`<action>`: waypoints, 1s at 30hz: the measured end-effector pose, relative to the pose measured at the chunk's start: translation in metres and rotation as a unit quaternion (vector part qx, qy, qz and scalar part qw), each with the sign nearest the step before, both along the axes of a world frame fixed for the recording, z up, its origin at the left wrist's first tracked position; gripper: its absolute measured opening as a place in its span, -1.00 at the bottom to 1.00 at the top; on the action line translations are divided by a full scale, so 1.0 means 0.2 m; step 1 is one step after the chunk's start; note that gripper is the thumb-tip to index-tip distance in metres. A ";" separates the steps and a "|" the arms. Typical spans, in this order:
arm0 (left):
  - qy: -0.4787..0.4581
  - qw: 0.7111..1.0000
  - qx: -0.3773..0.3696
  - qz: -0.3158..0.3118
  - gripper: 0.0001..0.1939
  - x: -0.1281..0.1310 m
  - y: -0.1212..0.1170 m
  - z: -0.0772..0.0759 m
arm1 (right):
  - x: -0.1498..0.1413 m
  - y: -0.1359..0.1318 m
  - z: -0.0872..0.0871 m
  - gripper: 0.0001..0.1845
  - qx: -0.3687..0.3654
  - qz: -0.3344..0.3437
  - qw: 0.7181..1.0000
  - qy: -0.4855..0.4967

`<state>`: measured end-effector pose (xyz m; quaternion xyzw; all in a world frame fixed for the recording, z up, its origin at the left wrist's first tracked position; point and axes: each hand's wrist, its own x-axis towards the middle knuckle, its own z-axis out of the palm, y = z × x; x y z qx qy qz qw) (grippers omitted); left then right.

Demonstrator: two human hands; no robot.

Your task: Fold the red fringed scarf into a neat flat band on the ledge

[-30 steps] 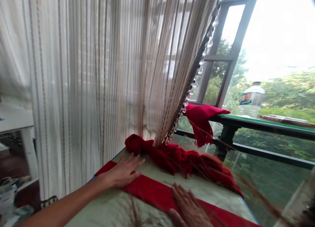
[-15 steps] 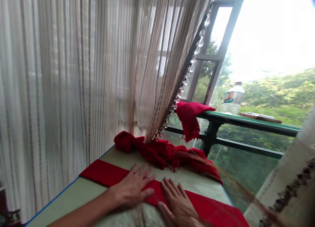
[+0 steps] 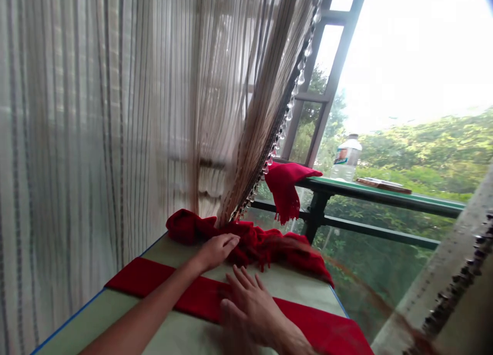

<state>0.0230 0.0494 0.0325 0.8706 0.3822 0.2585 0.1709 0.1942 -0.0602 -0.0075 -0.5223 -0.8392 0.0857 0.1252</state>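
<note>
A long folded band of red cloth [image 3: 319, 324] lies flat across the pale green, blue-edged tabletop [image 3: 165, 332]. Beyond it, a crumpled red scarf [image 3: 265, 242] with fringe is heaped at the table's far end. My left hand [image 3: 217, 251] reaches over the band to the near edge of this heap, its fingers bent together against the scarf; the fingertips are partly hidden. Over the middle of the folded band is my right hand [image 3: 256, 306], fingers stretched and apart, thumb blurred. It holds nothing; whether it touches the cloth I cannot tell.
A sheer striped curtain [image 3: 115, 113] with a beaded edge hangs along the left and behind the table. Another red fringed scarf [image 3: 287, 188] drapes over the dark railing [image 3: 385, 201], which also bears a clear plastic bottle [image 3: 348, 157] and a flat object [image 3: 383, 184].
My left hand has lifted off the folded red band and moved forward to the crumpled scarf. The right hand has shifted slightly left and up in view. The camera has turned a little right.
</note>
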 end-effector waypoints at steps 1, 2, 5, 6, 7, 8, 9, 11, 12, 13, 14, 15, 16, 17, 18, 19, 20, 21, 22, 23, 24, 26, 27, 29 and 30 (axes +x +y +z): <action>0.005 1.000 -0.004 -0.023 -0.45 0.04 -0.02 -0.01 | -0.03 0.02 -0.02 -0.27 0.005 -0.003 1.000 0.001; 0.015 0.999 -0.009 -0.048 -0.50 0.06 -0.04 -0.03 | -0.05 0.03 -0.05 -0.28 0.013 -0.006 1.000 0.004; 0.050 0.993 -0.017 -0.108 -0.58 0.04 -0.15 -0.12 | -0.03 0.07 -0.17 -0.32 0.036 -0.004 0.999 0.005; 0.062 0.991 -0.019 -0.116 -0.55 0.00 -0.17 -0.14 | -0.01 0.07 -0.19 -0.32 0.036 -0.001 0.999 0.007; 0.082 0.989 -0.023 -0.118 -0.51 -0.04 -0.19 -0.17 | 0.02 0.08 -0.21 -0.31 0.032 0.002 0.999 0.012; 0.102 0.986 -0.028 -0.127 -0.44 -0.09 -0.20 -0.19 | 0.04 0.08 -0.21 -0.30 0.022 0.001 1.000 0.019; 0.116 0.983 -0.026 -0.140 -0.37 -0.14 -0.21 -0.21 | 0.07 0.08 -0.20 -0.29 0.010 -0.005 1.000 0.028; 0.131 0.976 -0.015 -0.172 -0.27 -0.22 -0.21 -0.23 | 0.11 0.07 -0.18 -0.30 -0.014 -0.024 0.999 0.044; 0.132 0.975 -0.010 -0.179 -0.26 -0.24 -0.20 -0.24 | 0.12 0.07 -0.17 -0.32 -0.019 -0.033 0.998 0.049; 0.131 0.974 -0.006 -0.183 -0.27 -0.26 -0.21 -0.24 | 0.12 0.07 -0.17 -0.35 -0.018 -0.040 0.998 0.052; 0.129 0.975 -0.001 -0.181 -0.27 -0.27 -0.21 -0.24 | 0.13 0.07 -0.17 -0.37 -0.012 -0.045 0.998 0.053; 0.126 0.976 0.003 -0.179 -0.28 -0.27 -0.21 -0.24 | 0.13 0.08 -0.18 -0.39 -0.003 -0.046 0.998 0.053; 0.123 0.976 0.009 -0.179 -0.27 -0.27 -0.22 -0.24 | 0.14 0.09 -0.19 -0.40 0.009 -0.045 0.998 0.052; 0.120 0.976 0.014 -0.179 -0.26 -0.27 -0.22 -0.24 | 0.15 0.09 -0.21 -0.42 0.024 -0.042 0.997 0.053; 0.118 0.977 0.016 -0.179 -0.25 -0.26 -0.23 -0.23 | 0.16 0.10 -0.23 -0.44 0.044 -0.038 0.997 0.058; 0.120 0.977 0.015 -0.177 -0.25 -0.26 -0.23 -0.23 | 0.18 0.11 -0.24 -0.46 0.068 -0.030 0.995 0.069; 0.126 0.977 0.009 -0.173 -0.25 -0.26 -0.24 -0.23 | 0.19 0.12 -0.26 -0.48 0.096 -0.023 0.991 0.088; 0.135 0.976 0.003 -0.169 -0.24 -0.26 -0.24 -0.23 | 0.20 0.12 -0.26 -0.51 0.124 -0.021 0.985 0.116; 0.145 0.976 -0.003 -0.165 -0.24 -0.26 -0.24 -0.24 | 0.22 0.12 -0.26 -0.54 0.147 -0.023 0.978 0.149; 0.152 0.975 -0.004 -0.163 -0.23 -0.26 -0.23 -0.24 | 0.23 0.12 -0.24 -0.59 0.158 -0.030 0.969 0.186; 0.155 0.974 -0.001 -0.163 -0.24 -0.26 -0.23 -0.24 | 0.24 0.12 -0.22 -0.64 0.158 -0.045 0.960 0.225; 0.142 0.975 0.022 -0.171 -0.29 -0.26 -0.22 -0.25 | 0.26 0.10 -0.17 -0.73 0.135 -0.087 0.938 0.307; 0.130 0.975 0.036 -0.175 -0.33 -0.25 -0.22 -0.25 | 0.27 0.09 -0.14 -0.69 0.112 -0.106 0.923 0.352; 0.106 0.976 0.060 -0.180 -0.39 -0.25 -0.21 -0.26 | 0.28 0.08 -0.09 -0.54 0.037 -0.129 0.880 0.456; 0.097 0.976 0.069 -0.181 -0.42 -0.24 -0.20 -0.26 | 0.29 0.08 -0.07 -0.49 -0.013 -0.129 0.852 0.508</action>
